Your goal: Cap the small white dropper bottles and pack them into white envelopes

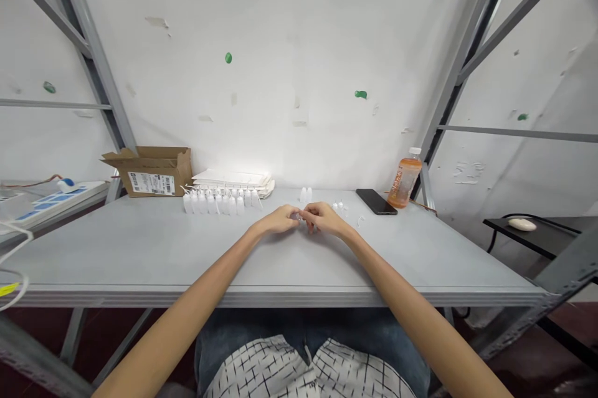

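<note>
From the head camera, both forearms reached forward over the flat grey counter (140,248) and met near its middle. The left hand (279,220) was curled nearly closed, its fingertips drawn together and pointing toward the right hand (324,218), which was curled the same way. Between the two sets of fingertips sat a small translucent plastic piece (296,217), pinched from both sides and held just above the counter; it was too small to make out its shape.

Just beyond the right hand lay a few loose clear plastic bits (340,205), and beyond the gap between the hands stood two small white plastic bottles (306,194). Beyond and to the left of the left hand ran a row of small white nozzle-topped plastic bottles (219,200), with a stack of flat white sheets (233,179) behind it. Further left stood an open brown cardboard box (152,170) bearing a white shipping label (151,182) with barcodes, its print too small to read.

Well to the right of the right hand lay a black smartphone (376,201), face up. Beside it stood a clear plastic bottle of orange drink with a white cap (404,180); the writing on its orange label could not be read.
</note>
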{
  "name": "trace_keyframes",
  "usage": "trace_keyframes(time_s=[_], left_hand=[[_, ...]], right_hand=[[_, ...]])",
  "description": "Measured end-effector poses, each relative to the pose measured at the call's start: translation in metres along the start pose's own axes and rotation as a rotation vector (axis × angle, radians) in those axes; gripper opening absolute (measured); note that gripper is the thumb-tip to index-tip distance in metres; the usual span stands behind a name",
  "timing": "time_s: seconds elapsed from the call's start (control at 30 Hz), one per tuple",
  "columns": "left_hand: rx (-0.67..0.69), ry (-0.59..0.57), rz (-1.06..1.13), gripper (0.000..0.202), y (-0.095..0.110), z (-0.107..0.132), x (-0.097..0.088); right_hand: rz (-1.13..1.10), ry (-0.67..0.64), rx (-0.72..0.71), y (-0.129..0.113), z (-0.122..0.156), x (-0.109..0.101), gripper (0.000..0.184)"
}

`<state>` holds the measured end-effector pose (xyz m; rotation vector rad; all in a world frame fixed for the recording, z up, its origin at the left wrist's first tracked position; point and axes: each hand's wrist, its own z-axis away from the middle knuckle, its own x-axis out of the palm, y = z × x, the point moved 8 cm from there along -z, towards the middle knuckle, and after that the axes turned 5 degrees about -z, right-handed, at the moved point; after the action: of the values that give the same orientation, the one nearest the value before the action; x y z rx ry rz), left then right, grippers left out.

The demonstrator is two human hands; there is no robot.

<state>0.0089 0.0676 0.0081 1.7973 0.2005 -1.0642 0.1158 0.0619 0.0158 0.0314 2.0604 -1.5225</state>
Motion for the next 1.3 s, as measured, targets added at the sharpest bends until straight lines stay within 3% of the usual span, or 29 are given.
trace_keyframes(time_s=[0.2,0.43,0.67,1.03,1.3], left_hand=[[0.010,-0.023,0.015,0.034,0.0033,0.0017,0.0013],[-0.003,0.035,0.002,0.028,0.0040,0.0001,-0.0033],[0.003,-0.009,0.010,0.036,0.0032,-0.0002,0.0007],[-0.014,-0.013,-0.011,0.029,-0.0012,-0.0008,0.0005],[-0.037,-0.057,0.074,0.031,0.0014,0.0020,0.0021]], right_hand=[[0.074,0.008,0.003,0.0069,-0.0040,0.0016,0.049],[0.068,0.015,-0.061,-0.0012,-0.0019,-0.0027,0.031],[0.081,-0.004,0.007,0.0056,-0.0037,0.0014,0.047],[0.030,-0.017,-0.004,-0.0017,0.0010,0.0006,0.033],[0.025,0.056,-0.056,-0.0017,-0.0043,-0.0038,0.043]])
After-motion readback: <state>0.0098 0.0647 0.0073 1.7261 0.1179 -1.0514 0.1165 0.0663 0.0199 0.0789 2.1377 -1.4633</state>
